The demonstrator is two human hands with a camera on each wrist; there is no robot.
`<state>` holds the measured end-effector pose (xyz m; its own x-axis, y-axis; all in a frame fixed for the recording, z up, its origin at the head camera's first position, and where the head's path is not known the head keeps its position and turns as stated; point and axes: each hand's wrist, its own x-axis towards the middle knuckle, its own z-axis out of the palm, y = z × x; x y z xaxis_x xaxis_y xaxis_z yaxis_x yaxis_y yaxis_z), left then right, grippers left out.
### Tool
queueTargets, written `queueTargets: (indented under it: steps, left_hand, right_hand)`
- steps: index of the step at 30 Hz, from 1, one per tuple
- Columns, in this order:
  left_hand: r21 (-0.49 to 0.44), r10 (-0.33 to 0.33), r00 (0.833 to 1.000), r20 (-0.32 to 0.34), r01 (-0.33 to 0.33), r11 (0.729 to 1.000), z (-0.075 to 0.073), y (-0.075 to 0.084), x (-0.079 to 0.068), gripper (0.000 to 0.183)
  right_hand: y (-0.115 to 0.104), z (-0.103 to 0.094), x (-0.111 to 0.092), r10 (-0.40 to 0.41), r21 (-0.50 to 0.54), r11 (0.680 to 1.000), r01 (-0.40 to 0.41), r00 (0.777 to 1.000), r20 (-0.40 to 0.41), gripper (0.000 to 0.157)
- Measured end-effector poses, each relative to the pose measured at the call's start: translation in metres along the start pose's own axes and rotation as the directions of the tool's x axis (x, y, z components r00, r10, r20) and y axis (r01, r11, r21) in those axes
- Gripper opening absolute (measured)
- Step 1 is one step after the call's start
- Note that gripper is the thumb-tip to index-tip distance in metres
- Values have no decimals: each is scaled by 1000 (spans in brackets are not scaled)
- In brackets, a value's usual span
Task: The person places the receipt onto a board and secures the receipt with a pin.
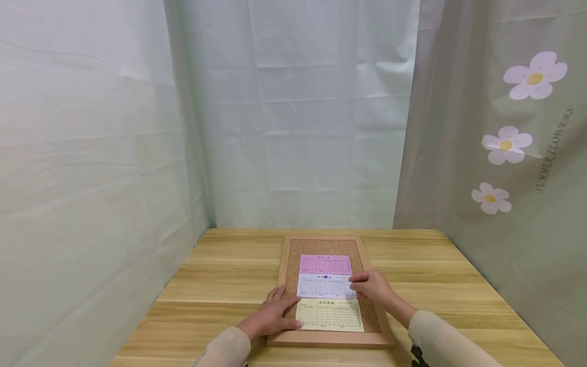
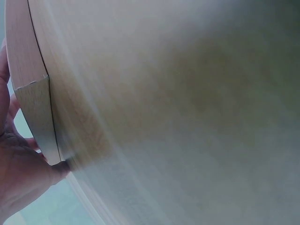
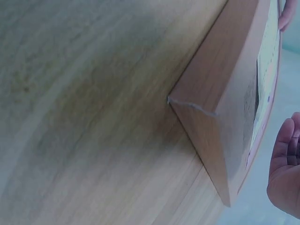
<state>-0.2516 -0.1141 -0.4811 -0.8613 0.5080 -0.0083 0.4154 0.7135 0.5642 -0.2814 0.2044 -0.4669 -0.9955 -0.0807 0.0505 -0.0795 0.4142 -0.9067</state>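
Note:
A cork board [image 1: 373, 308] in a wooden frame lies on the table, bearing three printed form slips: a pink slip [image 1: 324, 264], a white slip [image 1: 323, 288] and a yellow slip [image 1: 327, 316]. One purple pushpin [image 1: 325, 277] shows at the white slip's top edge. My left hand [image 1: 274, 312] rests over the frame's left side, fingers spread, thumb at the yellow slip's lower left corner. At the white slip's right edge, my right hand [image 1: 373, 285] pinches a small pale thing between thumb and fingertips; the fingers mostly hide it.
The wood-grain table [image 1: 220, 275] extends on both sides of the board. Pale curtains [image 1: 302, 127] enclose the table at the back and sides, with printed flowers [image 1: 506, 145] on the right one. In the right wrist view, the frame's corner [image 3: 215, 115] stands up from the tabletop.

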Motion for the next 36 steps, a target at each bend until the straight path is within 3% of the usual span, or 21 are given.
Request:
queueTargets:
  steps: [9, 19, 36]
  left_hand:
    - [5, 13, 1000, -11, -13, 1000, 5, -10, 5, 74]
    - [16, 5, 1000, 8, -5, 1000, -3, 2, 0, 68]
    - [29, 8, 1000, 4, -8, 1000, -1, 2, 0, 68]
  right_hand:
    - [-1, 9, -1, -26, -28, 999, 27, 999, 41, 16]
    - [-6, 17, -6, -61, -9, 998, 62, 994, 91, 18]
    - [-5, 31, -3, -60, 7, 998, 59, 985, 162, 12]
